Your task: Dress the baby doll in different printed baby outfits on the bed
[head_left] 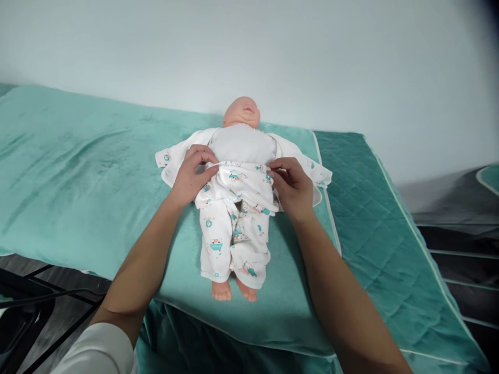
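Note:
A baby doll [244,111] lies on its back, head toward the wall and bare feet toward me. It wears printed white baby pants [216,239] and a white top [185,143] spread open at the sides, with a plain pale chest showing. My left hand [195,174] pinches the pants' waistband at the doll's waist on the left. On the other side, my right hand [290,184] pinches the same waistband, fingertips closed on the cloth. Between both hands the waistband runs straight across the belly.
Under the doll is a smooth green cover [97,208] on a bed. A darker quilted green cover [358,208] lies to the right. Behind stands a white wall [195,52]. Black metal bars [50,296] show at the lower left.

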`<action>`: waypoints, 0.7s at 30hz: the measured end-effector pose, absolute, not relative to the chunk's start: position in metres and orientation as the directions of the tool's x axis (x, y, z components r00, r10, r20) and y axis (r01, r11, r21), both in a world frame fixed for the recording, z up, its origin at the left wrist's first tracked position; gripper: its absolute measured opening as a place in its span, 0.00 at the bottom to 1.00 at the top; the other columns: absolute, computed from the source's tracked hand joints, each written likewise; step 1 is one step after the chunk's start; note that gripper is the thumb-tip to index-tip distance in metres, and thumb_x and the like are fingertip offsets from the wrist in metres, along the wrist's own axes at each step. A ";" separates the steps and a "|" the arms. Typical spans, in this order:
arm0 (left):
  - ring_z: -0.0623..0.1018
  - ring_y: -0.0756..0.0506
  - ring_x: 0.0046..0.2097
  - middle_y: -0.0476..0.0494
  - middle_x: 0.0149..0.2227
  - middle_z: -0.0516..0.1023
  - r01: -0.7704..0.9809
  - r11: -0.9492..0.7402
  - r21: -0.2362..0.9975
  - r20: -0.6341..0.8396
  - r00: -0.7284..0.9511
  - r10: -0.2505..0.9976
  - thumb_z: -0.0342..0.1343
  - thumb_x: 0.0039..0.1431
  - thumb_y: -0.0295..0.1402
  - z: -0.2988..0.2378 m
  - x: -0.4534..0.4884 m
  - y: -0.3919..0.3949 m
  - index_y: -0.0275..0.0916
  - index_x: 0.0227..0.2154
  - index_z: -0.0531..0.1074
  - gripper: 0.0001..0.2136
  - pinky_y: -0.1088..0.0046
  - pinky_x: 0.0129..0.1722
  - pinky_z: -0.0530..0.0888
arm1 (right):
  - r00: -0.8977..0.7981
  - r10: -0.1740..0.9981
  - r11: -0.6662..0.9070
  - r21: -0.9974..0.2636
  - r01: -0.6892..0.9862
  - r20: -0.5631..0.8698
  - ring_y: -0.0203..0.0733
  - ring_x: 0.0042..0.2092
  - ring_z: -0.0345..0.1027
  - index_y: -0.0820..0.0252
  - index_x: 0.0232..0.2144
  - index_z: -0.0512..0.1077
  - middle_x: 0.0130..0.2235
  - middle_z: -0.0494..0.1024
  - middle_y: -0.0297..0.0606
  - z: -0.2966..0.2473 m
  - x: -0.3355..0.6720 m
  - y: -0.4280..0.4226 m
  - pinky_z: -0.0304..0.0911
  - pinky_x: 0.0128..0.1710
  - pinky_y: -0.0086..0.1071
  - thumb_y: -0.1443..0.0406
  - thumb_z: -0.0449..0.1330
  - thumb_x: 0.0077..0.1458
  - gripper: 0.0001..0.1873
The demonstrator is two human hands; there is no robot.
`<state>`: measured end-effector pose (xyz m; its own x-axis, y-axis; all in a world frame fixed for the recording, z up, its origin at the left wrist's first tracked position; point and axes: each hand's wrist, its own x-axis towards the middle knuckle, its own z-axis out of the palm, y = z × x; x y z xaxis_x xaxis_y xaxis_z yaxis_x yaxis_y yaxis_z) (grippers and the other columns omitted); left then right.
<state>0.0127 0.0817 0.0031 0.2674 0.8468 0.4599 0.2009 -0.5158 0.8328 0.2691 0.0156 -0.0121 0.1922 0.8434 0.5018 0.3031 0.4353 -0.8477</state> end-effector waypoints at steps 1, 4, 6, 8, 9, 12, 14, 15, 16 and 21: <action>0.74 0.43 0.52 0.44 0.47 0.75 0.200 -0.522 0.829 0.465 0.270 0.843 0.65 0.60 0.38 0.003 0.013 0.082 0.44 0.35 0.76 0.06 0.63 0.55 0.73 | 0.186 0.860 0.416 -0.864 0.283 0.475 0.46 0.47 0.71 0.48 0.37 0.76 0.42 0.75 0.36 -0.011 0.270 0.017 0.71 0.51 0.44 0.50 0.68 0.58 0.12; 0.75 0.44 0.50 0.45 0.45 0.75 0.188 -0.510 0.840 0.451 0.281 0.847 0.63 0.61 0.37 0.002 0.017 0.084 0.43 0.35 0.75 0.05 0.65 0.52 0.73 | 0.112 0.911 0.362 -0.899 0.246 0.397 0.44 0.44 0.69 0.49 0.36 0.76 0.39 0.75 0.34 -0.008 0.275 0.021 0.69 0.49 0.41 0.49 0.71 0.54 0.15; 0.75 0.45 0.46 0.45 0.42 0.75 0.168 -0.474 0.865 0.425 0.260 0.867 0.61 0.63 0.36 0.003 0.021 0.086 0.42 0.33 0.75 0.05 0.67 0.48 0.73 | 0.055 0.929 0.343 -0.906 0.247 0.366 0.43 0.42 0.68 0.50 0.35 0.75 0.38 0.74 0.33 -0.005 0.278 0.023 0.68 0.48 0.40 0.50 0.72 0.53 0.16; 0.75 0.46 0.43 0.46 0.40 0.74 0.152 -0.434 0.888 0.394 0.237 0.888 0.61 0.62 0.36 0.005 0.023 0.087 0.41 0.32 0.74 0.06 0.68 0.44 0.72 | 0.012 0.934 0.340 -0.902 0.264 0.356 0.42 0.41 0.67 0.51 0.35 0.73 0.37 0.73 0.33 -0.002 0.281 0.024 0.67 0.46 0.39 0.51 0.71 0.54 0.15; 0.74 0.46 0.43 0.46 0.40 0.74 0.159 -0.424 0.892 0.380 0.247 0.892 0.62 0.61 0.35 0.006 0.023 0.088 0.41 0.31 0.74 0.06 0.68 0.43 0.72 | -0.011 0.935 0.342 -0.897 0.279 0.354 0.41 0.40 0.66 0.51 0.34 0.73 0.37 0.72 0.33 -0.001 0.282 0.025 0.66 0.46 0.39 0.51 0.71 0.55 0.15; 0.74 0.45 0.47 0.45 0.44 0.74 0.239 -0.440 0.866 0.346 0.349 0.871 0.67 0.56 0.36 0.009 0.018 0.089 0.42 0.36 0.77 0.07 0.68 0.47 0.72 | -0.084 0.923 0.380 -0.854 0.355 0.376 0.43 0.41 0.65 0.51 0.33 0.72 0.37 0.70 0.34 0.001 0.285 0.024 0.66 0.48 0.40 0.51 0.70 0.55 0.15; 0.74 0.43 0.52 0.44 0.48 0.73 0.279 -0.481 0.831 0.353 0.404 0.844 0.69 0.55 0.37 0.010 0.014 0.089 0.44 0.39 0.77 0.11 0.65 0.52 0.72 | -0.102 0.897 0.431 -0.797 0.422 0.431 0.47 0.47 0.66 0.51 0.32 0.72 0.41 0.71 0.37 0.002 0.286 0.023 0.65 0.53 0.44 0.51 0.70 0.54 0.15; 0.73 0.42 0.54 0.44 0.50 0.72 0.287 -0.509 0.812 0.376 0.411 0.831 0.70 0.55 0.38 0.010 0.012 0.088 0.44 0.39 0.77 0.11 0.63 0.55 0.71 | -0.099 0.879 0.457 -0.764 0.456 0.466 0.49 0.50 0.66 0.51 0.32 0.72 0.44 0.72 0.39 0.002 0.285 0.022 0.64 0.57 0.47 0.51 0.71 0.54 0.15; 0.73 0.41 0.56 0.43 0.51 0.72 0.290 -0.538 0.791 0.407 0.408 0.818 0.69 0.55 0.38 0.010 0.011 0.088 0.44 0.38 0.77 0.10 0.61 0.59 0.70 | -0.094 0.861 0.478 -0.732 0.485 0.499 0.51 0.53 0.66 0.51 0.32 0.72 0.47 0.72 0.40 0.003 0.284 0.021 0.62 0.60 0.49 0.52 0.70 0.55 0.14; 0.74 0.41 0.58 0.42 0.53 0.76 0.281 -0.587 0.760 0.482 0.362 0.798 0.63 0.62 0.39 0.011 0.017 0.083 0.43 0.33 0.72 0.08 0.63 0.57 0.71 | -0.080 0.810 0.537 -0.680 0.499 0.581 0.51 0.53 0.71 0.51 0.31 0.68 0.49 0.77 0.42 0.002 0.275 0.018 0.64 0.58 0.51 0.53 0.63 0.63 0.13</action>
<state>0.0169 0.0834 0.0109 0.3621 0.7978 0.4820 0.2812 -0.5866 0.7595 0.2751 0.0184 0.0020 -0.0801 0.8098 0.5813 0.4991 0.5373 -0.6798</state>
